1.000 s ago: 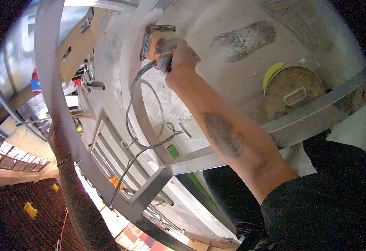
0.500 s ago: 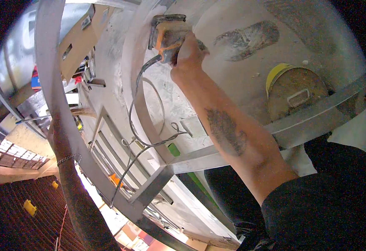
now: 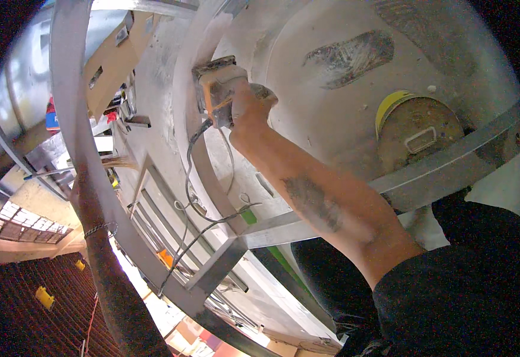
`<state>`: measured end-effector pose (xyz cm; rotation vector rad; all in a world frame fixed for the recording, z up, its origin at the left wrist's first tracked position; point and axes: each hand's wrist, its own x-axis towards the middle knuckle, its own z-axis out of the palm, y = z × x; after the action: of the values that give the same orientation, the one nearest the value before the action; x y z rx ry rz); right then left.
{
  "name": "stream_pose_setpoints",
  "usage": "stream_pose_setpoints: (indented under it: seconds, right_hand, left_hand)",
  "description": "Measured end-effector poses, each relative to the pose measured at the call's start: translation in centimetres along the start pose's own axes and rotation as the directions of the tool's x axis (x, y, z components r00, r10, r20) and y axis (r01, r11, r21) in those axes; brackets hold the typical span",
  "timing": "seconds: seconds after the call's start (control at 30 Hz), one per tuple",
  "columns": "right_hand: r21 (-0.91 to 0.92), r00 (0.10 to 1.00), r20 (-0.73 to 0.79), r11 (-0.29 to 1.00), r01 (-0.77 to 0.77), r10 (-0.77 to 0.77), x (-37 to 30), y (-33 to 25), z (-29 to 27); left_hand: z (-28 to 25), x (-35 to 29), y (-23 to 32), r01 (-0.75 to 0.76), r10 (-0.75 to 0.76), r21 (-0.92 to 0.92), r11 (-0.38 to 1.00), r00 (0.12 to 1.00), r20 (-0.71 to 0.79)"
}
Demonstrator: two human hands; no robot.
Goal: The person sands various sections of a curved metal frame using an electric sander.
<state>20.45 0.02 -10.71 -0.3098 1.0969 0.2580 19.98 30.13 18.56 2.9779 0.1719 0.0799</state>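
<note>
My right hand is closed around a dusty orange-and-black power sander. The sander's dark pad end lies against the inner side of a curved grey metal frame. From the sander's rear a dark cable hangs down and loops across the frame. At the left, my left hand is at another curved grey bar of the frame, with a chain bracelet on its wrist. That hand's fingers are hidden or blend into the bar, so its grip is not clear.
On the dusty floor right of my arm is a round lidded container with a yellow rim and a handle. A dark scuffed patch marks the floor beyond. Metal bars and a cardboard piece lie to the left. A straight frame bar crosses the lower right.
My right hand has moved the sander left and nearer to me along the curved frame. The cable has shifted with it. My left hand stays at its bar.
</note>
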Motion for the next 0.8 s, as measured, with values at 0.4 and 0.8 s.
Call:
stream_pose_setpoints:
  seconds: [0.4,0.8]
  right_hand:
    - [0.388,0.916,0.087,0.860,0.331,-0.392,1.2,-5.8,2.6]
    - [0.143,0.822,0.031,0.816,0.560,-0.569,3.0,-3.3,1.9]
  left_hand:
    - [-1.0,0.0,0.9,0.284,-0.283,-0.318,0.904,0.958,0.050]
    - [1.8,-1.4,4.0,0.282,-0.299,-0.333,0.899,0.954,0.002]
